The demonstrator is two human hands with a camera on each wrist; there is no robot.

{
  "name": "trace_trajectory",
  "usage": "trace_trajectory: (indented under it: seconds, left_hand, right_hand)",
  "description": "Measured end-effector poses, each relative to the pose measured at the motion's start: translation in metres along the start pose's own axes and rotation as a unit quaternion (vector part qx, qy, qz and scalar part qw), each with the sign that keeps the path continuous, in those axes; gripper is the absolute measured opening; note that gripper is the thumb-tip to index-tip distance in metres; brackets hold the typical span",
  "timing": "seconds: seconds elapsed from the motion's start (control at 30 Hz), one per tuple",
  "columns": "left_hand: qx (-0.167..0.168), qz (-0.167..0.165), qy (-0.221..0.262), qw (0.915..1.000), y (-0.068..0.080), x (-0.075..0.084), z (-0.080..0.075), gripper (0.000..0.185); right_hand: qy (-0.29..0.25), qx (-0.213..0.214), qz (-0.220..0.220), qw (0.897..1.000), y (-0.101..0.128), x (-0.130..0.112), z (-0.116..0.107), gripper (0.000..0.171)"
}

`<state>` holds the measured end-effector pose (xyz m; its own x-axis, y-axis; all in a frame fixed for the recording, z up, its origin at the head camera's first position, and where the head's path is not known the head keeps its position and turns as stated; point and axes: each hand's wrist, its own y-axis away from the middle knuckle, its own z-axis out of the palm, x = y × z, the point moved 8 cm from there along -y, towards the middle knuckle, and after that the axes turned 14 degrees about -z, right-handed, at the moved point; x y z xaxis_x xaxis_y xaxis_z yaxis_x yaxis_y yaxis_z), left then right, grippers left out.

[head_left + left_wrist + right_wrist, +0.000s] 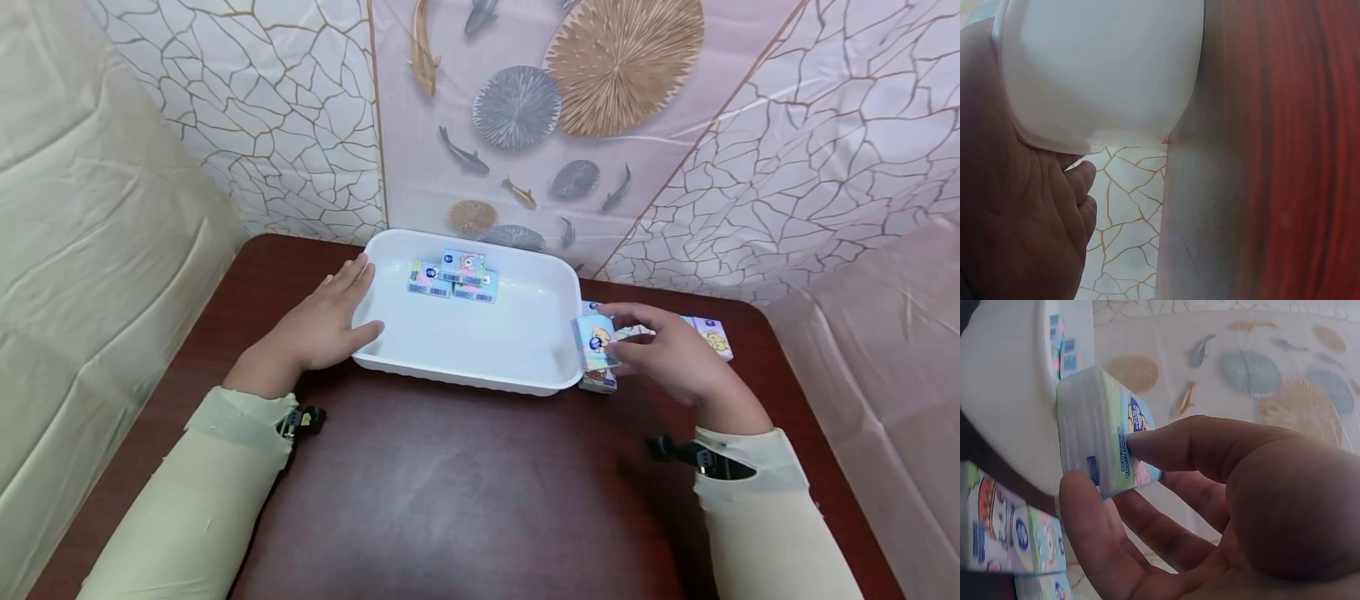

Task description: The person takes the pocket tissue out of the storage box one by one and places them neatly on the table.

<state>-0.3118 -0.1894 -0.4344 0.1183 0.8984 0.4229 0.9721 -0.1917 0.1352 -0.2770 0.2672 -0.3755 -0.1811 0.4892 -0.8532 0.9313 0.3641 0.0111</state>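
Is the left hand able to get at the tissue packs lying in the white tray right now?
Probably yes: the left hand rests open against the white tray's left rim, holding nothing. The tray is open-topped, and nothing lies between the hand and the tissue packs at the far side.

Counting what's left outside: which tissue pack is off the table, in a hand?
The tissue pack pinched by the right hand beside the white tray's right end; the others lie flat.
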Motion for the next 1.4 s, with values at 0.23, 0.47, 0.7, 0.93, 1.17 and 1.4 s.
trace_trajectory:
  seconds: [0.23,0.47,0.7,0.93,1.17,1.4]
  left_hand:
    - [0.007,-0.004,-0.005,1.0000,-0.001,-0.003,0.002,0.095]
    - [0.005,-0.001,-0.002,1.0000,-0.002,-0.001,0.003,0.095]
    - [0.003,0.000,0.000,1.0000,-0.001,-0.001,0.002,0.095]
    - [0.001,-0.005,0.001,1.0000,-0.003,-0.002,0.003,0.095]
    - [0.000,-0.004,0.006,1.0000,-0.002,-0.001,0.003,0.095]
    - [-0.002,-0.007,0.005,1.0000,-0.002,-0.001,0.002,0.094]
  right_hand:
    - [0.011,0.007,0.024,1.000,0.015,0.021,-0.008,0.061]
    - [0.016,0.008,0.045,0.999,0.024,0.039,-0.012,0.065]
    - [0.002,0.010,0.053,0.999,0.031,0.052,-0.017,0.066]
    - [-0.007,0.018,0.065,0.998,0.038,0.057,-0.020,0.067]
    - [-0.016,0.024,0.074,0.997,0.042,0.062,-0.021,0.066]
    - [-0.020,0.027,0.084,0.996,0.045,0.069,-0.021,0.068]
